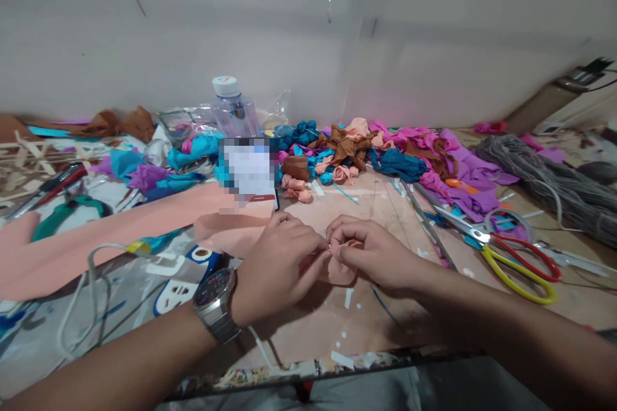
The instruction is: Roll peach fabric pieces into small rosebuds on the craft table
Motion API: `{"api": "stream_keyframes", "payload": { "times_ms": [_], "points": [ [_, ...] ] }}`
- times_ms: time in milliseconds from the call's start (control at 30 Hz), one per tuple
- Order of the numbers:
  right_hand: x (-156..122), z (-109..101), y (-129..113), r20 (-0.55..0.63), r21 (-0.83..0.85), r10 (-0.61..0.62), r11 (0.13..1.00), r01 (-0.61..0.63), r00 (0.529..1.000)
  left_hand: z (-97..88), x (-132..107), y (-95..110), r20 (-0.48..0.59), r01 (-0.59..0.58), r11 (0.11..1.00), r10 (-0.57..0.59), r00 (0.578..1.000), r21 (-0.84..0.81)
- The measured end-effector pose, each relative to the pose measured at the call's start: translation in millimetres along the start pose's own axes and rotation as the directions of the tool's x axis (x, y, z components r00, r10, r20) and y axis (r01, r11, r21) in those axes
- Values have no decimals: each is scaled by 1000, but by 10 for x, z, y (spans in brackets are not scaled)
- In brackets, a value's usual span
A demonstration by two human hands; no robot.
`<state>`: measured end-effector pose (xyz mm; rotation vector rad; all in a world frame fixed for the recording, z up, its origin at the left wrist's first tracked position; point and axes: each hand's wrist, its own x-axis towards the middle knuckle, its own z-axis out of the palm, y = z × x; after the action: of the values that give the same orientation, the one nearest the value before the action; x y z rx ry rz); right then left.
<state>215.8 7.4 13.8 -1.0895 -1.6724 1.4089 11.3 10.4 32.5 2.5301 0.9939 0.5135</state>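
At the near middle of the table (385, 205), the left hand (284, 257) and right hand (369, 247) pinch a peach piece (340, 273) between their fingertips. If either grip slackens, its folds could spring loose; uneven pulling could tear what looks like thin paper. Its gathered end seems to point far, its fuller edge near; fingers hide its long axis. Left lies a peach strip (144, 231); right, scissors (482, 237); far, a paper pile (354, 144).
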Motion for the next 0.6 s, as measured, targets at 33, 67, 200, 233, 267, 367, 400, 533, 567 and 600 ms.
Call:
{"api": "stream_keyframes", "payload": {
  "times_ms": [33,67,200,233,267,367,400,533,567,600],
  "points": [
    [2,-1,-1,5,4,-3,1000,3,1000,-1,1,1,-4,0,1000,0,1000,-8],
    [3,-4,-2,6,6,-9,1000,9,1000,-3,1,1,-8,0,1000,0,1000,-14],
    [12,-30,4,17,-33,-60,998,60,998,-12,-4,-6,-25,15,1000,-16,1000,-25],
    [13,-36,5,23,-54,-77,995,78,997,-13,-5,-7,-32,22,999,-23,999,-29],
    [14,-41,5,30,-76,-92,993,94,995,-14,-5,-6,-37,25,999,-27,999,-34],
    [8,-45,0,33,-128,-104,986,107,994,-13,-6,2,-49,19,999,-21,999,-46],
    [4,-44,-2,34,-139,-103,984,107,994,-12,-6,7,-49,18,999,-20,999,-46],
    [-9,-33,-6,53,-164,-103,980,110,993,-5,-4,19,-31,-3,999,1,1000,-47],
    [-11,-30,-7,63,-163,-100,981,109,993,-1,-4,21,-29,-9,999,7,1000,-46],
    [-11,-27,-9,73,-161,-97,981,108,993,3,-3,21,-28,-13,999,12,1000,-44]
  ]
}}
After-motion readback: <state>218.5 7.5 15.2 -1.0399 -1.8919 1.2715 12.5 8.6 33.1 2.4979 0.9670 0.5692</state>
